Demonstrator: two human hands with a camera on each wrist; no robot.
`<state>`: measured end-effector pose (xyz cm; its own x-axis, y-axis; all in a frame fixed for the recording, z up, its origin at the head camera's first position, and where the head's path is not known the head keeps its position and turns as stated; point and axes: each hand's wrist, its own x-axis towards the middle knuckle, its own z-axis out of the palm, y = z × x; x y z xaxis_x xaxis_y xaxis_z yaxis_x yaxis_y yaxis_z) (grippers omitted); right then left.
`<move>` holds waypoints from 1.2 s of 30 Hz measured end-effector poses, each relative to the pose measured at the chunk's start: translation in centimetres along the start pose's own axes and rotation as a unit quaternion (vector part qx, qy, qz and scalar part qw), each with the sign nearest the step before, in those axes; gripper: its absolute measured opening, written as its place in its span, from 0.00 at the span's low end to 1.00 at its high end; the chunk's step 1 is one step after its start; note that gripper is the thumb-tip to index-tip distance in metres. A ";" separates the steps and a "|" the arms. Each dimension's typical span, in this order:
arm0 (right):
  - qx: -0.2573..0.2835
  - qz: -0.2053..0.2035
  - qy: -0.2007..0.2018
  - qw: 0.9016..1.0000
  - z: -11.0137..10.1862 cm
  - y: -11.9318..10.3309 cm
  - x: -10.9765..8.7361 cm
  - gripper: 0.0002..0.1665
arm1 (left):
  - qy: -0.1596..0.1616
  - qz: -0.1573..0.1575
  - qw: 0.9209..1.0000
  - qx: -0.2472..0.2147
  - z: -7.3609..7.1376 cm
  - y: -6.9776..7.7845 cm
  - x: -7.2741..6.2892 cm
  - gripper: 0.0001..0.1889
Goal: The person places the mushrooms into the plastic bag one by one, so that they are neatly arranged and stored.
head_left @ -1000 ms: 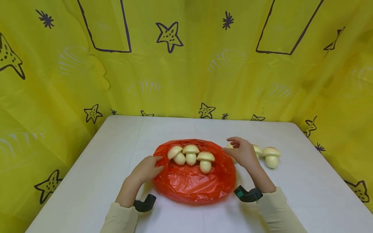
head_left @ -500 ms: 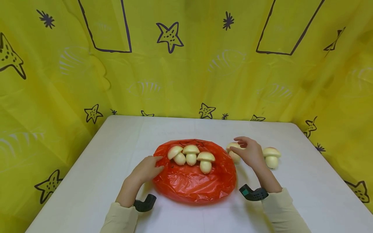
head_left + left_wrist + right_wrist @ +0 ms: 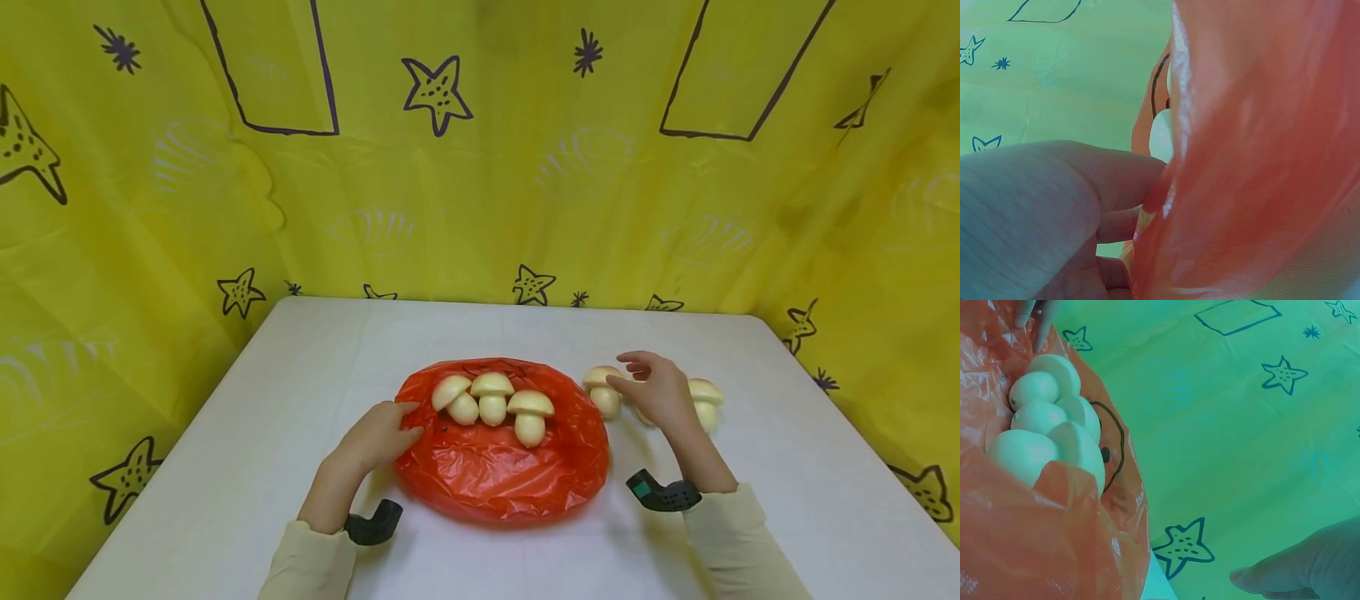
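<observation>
A red plastic bag lies spread with its mouth open on the white table. Three toy mushrooms, cream with rounded caps, sit inside it: a left one, a middle one and a right one. My left hand pinches the bag's left rim between thumb and fingers; the bag's side fills much of the left wrist view. To the bag's right, my right hand hovers with thumb and fingers apart, holding nothing. Beside its thumb stands another mushroom; one behind the hand is mostly hidden.
One more mushroom stands right of my right hand, partly covered by it. The white table reaches back to a yellow curtain with drawn stars, which also hangs at both sides.
My right hand has moved rightward, away from the bag's right edge. The mushroom nearest the bag has come into view from behind it. The left hand has stayed put.
</observation>
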<state>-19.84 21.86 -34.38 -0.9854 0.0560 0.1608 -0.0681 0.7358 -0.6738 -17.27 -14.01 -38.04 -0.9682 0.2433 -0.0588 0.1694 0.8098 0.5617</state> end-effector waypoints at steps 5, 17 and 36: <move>-0.003 0.011 0.000 1.000 0.0 0.2 0.2 0.25 | 0.000 0.001 1.000 0.003 0.0 -0.1 0.0 0.21; 0.003 0.022 -0.010 1.000 0.6 1.1 0.8 0.23 | -0.006 -0.013 1.000 -0.003 -0.1 0.1 -0.1 0.21; -0.031 0.005 -0.057 0.998 2.1 1.7 2.1 0.22 | -0.003 -0.007 1.000 -0.003 -0.1 0.1 -0.1 0.21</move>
<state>-22.35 21.78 -36.71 -0.9975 -0.0114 0.0694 -0.0526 0.7758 -0.6288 -17.23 -14.04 -37.92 -0.9692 0.2358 -0.0715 0.1553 0.8098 0.5658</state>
